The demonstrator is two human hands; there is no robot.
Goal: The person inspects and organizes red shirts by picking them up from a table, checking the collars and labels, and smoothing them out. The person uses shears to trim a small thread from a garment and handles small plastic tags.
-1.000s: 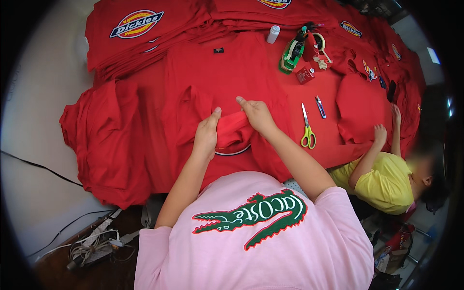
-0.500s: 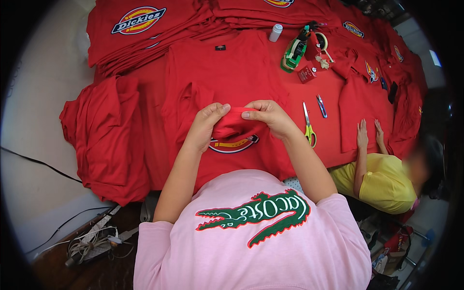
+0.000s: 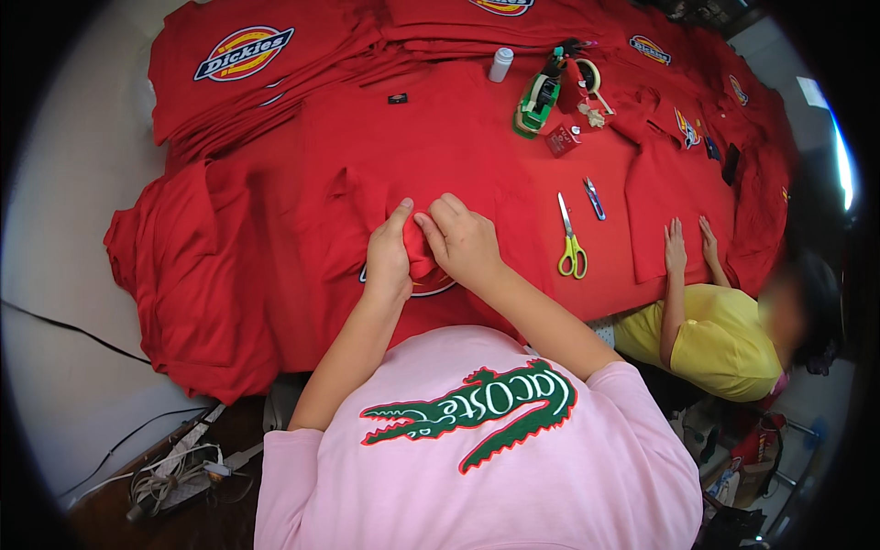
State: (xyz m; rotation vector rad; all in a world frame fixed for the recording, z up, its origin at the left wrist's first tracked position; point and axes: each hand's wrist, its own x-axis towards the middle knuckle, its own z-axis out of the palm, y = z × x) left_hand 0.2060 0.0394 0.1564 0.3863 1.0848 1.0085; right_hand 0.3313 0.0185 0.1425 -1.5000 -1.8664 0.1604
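A red T-shirt lies spread in front of me, its neck label at the far end and part of a printed emblem peeking out below my hands. Folded red cloth of this shirt is bunched between my left hand and my right hand, which are close together near the shirt's middle. My left fingers are closed on the fold, thumb pointing up. The right hand curls over the same fold, thumb pressed toward the left hand; some of its fingertips are hidden.
Yellow-handled scissors and small blue thread snips lie to the right. Beyond them are a green tape dispenser, white bottle and small red box. Shirts are heaped left and stacked behind. A yellow-sleeved co-worker touches another shirt.
My hands have come closer together, the right one moving left and turning over the fold. The stretched cloth edge is now bunched. The whole view has shifted slightly.
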